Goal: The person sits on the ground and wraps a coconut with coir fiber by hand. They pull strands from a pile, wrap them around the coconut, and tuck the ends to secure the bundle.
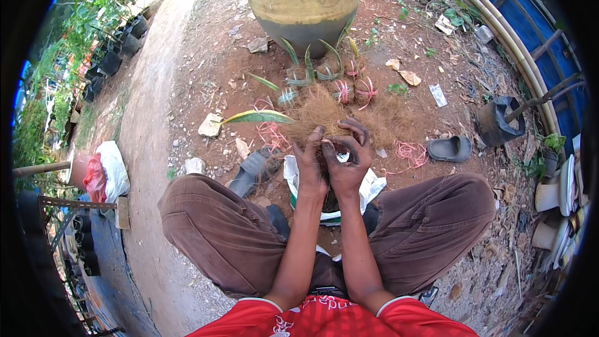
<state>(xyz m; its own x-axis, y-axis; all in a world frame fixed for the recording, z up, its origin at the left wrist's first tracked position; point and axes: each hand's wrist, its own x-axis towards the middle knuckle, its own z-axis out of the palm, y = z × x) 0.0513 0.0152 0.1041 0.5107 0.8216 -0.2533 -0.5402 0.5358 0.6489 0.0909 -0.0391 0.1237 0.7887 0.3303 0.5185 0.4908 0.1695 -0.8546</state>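
My left hand (310, 161) and my right hand (348, 161) are close together over an opened white sack (373, 186), which has dark soil in it. Both hold a clump of brown coconut fibre (320, 111) between thumbs and fingers. A yellow-edged snake plant leaf (257, 116) sticks out leftward from the clump; its base is hidden in the fibre. Dark soil coats my fingertips. Just beyond stand several fibre-wrapped snake plant balls (342, 90) bound with pink or pale plastic string. Loose coconut fibre (386, 121) lies to the right of the clump.
A large glazed pot (302, 4) stands behind the plant balls. Pink plastic string (411, 154) lies near a grey clog (449, 149); another dark sandal (252, 171) is at left. A black plastic planter (500, 121) and bamboo poles (514, 32) edge the right side.
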